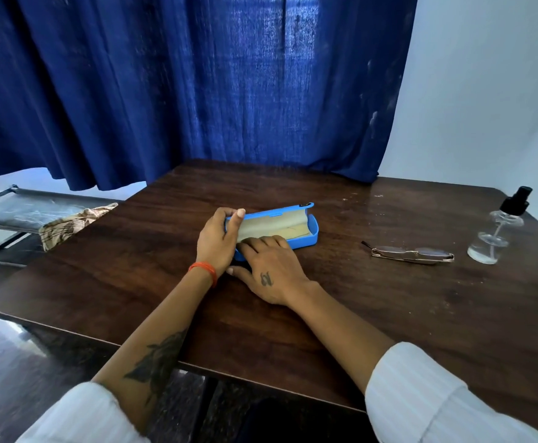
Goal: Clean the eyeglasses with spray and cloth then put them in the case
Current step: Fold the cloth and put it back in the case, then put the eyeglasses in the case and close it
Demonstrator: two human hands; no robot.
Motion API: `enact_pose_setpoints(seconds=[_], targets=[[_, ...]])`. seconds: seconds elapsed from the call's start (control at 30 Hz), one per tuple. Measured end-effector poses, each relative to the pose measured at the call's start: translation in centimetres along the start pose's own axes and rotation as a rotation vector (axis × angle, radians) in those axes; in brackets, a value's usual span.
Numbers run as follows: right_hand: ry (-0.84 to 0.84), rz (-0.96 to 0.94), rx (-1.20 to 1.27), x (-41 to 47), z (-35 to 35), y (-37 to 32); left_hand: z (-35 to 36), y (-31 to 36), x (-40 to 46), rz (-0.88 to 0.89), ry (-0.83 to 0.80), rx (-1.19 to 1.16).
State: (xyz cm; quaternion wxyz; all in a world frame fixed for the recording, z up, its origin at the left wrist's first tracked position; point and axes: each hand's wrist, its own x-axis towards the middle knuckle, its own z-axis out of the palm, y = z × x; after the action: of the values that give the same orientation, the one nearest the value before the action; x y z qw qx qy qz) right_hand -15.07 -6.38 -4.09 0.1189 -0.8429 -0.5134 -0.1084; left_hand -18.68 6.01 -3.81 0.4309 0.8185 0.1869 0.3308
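- The left hand point(218, 239) curls round the left end of the open blue case point(306, 233), thumb up on the lid.
- The right hand point(269, 266) lies with fingers reaching into the case's near edge; what they touch is hidden.
- The eyeglasses point(413, 253) lie folded at three o'clock, well apart, long axis left-right, nearer the right hand.
- The spray bottle point(498, 231) stands just beyond them, further toward three o'clock.

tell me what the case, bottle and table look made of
Case: likely hard plastic, matte blue shell, pale fabric-like lining inside.
Bottle: clear, glossy glass or plastic, cannot tell which; black pump top, probably plastic.
Table: dark wood or wood-look laminate, with visible grain and a slight sheen.
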Motion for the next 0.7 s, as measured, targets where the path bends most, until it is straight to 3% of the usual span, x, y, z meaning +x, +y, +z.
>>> enact_pose_setpoints(seconds=[0.33, 0.5, 0.7], targets=[[0.139, -0.022, 0.168, -3.0, -2.0, 1.4, 0.5, 0.0, 0.1, 0.170, 0.041, 0.164], [0.263, 0.082, 0.038, -7.7, -4.5, 5.7, 0.2, 0.1, -0.1, 0.210, 0.046, 0.183], [0.208, 0.272, -0.109, -12.1, -6.2, 10.9, -1.6, -0.9, 0.5, 0.230, 0.112, 0.246]])
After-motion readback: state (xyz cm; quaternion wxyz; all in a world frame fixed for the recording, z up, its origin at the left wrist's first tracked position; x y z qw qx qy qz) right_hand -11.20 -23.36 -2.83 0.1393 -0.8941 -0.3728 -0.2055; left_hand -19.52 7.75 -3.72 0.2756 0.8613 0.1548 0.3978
